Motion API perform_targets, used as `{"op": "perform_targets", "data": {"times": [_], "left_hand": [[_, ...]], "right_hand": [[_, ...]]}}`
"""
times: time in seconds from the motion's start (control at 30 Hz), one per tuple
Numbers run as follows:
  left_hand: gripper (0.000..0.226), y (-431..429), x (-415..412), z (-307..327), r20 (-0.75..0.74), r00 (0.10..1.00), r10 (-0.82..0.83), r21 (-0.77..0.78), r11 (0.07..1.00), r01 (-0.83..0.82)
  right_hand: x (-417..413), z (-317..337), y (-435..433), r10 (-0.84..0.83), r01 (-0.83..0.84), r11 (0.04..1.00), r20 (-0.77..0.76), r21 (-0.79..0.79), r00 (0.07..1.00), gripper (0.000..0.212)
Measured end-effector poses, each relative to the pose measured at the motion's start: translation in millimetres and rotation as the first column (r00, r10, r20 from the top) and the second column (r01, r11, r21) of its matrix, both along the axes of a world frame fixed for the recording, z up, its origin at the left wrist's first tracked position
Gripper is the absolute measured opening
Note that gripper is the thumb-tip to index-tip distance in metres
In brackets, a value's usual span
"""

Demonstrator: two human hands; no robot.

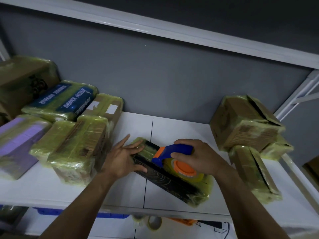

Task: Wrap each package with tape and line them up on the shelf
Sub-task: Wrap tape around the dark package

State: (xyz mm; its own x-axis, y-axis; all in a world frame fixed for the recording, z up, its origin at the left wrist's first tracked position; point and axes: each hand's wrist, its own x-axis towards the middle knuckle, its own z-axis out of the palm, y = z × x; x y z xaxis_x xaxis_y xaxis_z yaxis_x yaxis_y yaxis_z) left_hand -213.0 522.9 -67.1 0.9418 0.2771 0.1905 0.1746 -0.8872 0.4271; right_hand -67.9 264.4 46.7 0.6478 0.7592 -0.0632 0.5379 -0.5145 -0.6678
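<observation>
Right hand: curled round blue handle of dispenser, on top of box.
Left hand: fingers straight, pressing flat on box end.
Box: black, partly taped, slantwise on shelf.
Packages: wrapped, grouped at left.

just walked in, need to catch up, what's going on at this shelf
A person is taping a long black package lying on the white shelf. The left hand presses flat on one end while the right hand grips a blue and orange tape dispenser held against its top. Yellowish tape already covers both ends. Other wrapped packages sit at the left, more taped boxes at the right.
</observation>
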Motion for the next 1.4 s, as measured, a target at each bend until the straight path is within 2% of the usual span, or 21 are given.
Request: {"op": "perform_targets", "data": {"times": [0.1,0.23,0.43,0.5,0.6,0.8,0.97,1.07,1.13,1.2,1.33,1.4], "left_hand": [[0.116,6.4,4.9,4.5,-0.094,0.996,-0.005,0.07,0.997,0.011],[0.129,-18.7,9.3,-9.1,-0.03,0.996,-0.088,0.175,0.98,0.092],[0.111,-25.2,11.1,-18.4,0.064,0.998,-0.012,0.138,0.99,0.003],[0.109,-24.5,10.6,-19.0,0.06,0.998,-0.011,0.138,0.99,0.003],[0.108,-24.2,11.0,-18.4,0.064,0.998,-0.015,0.148,0.989,0.005],[0.108,-22.6,13.3,-19.7,0.082,0.996,-0.028,0.173,0.985,0.014],[0.113,-4.1,25.1,-8.5,-0.026,0.995,-0.095,0.145,0.985,0.097],[0.12,3.0,30.9,-1.5,-0.071,0.995,-0.069,0.189,0.979,0.081],[0.127,-1.9,32.1,-3.8,-0.043,0.996,-0.076,0.215,0.973,0.084],[0.132,-14.5,29.0,-11.1,0.005,0.993,-0.12,0.173,0.978,0.117],[0.119,-31.1,24.9,-19.6,0.032,0.994,-0.104,0.133,0.986,0.099],[0.113,-32.8,26.2,-19.5,0.052,0.997,-0.061,0.105,0.993,0.055]], "right_hand": [[-1.3,-0.1,12.0,-0.005,0.005,1.0,-0.003,0.007,1.0,0.028],[0.5,-4.1,10.3,-0.042,0.043,0.998,-0.025,0.036,0.999,0.031],[1.5,-2.7,7.3,-0.035,0.035,0.999,-0.024,0.029,0.999,0.033],[2.4,3.3,4.8,-0.054,0.055,0.998,-0.02,0.04,0.998,0.038],[4.8,14.4,-3.9,-0.08,0.079,0.996,0.009,0.044,0.997,0.033],[6.7,14.0,-22.4,-0.095,0.096,0.995,-0.044,0.003,0.994,0.041],[-1.6,-0.8,-8.5,-0.071,0.071,0.997,0.0,-0.03,0.997,0.032],[0.6,-1.1,1.0,-0.069,0.069,0.998,-0.006,-0.015,0.998,0.026],[3.8,-1.6,2.7,-0.077,0.077,0.997,-0.016,0.0,0.997,0.027],[5.3,-2.5,1.9,-0.079,0.079,0.997,-0.022,0.007,0.997,0.026],[4.5,-4.1,0.3,-0.066,0.066,0.998,-0.017,0.021,0.998,0.014],[3.6,-3.9,-0.4,-0.065,0.065,0.998,-0.01,0.021,0.998,0.016]]}}
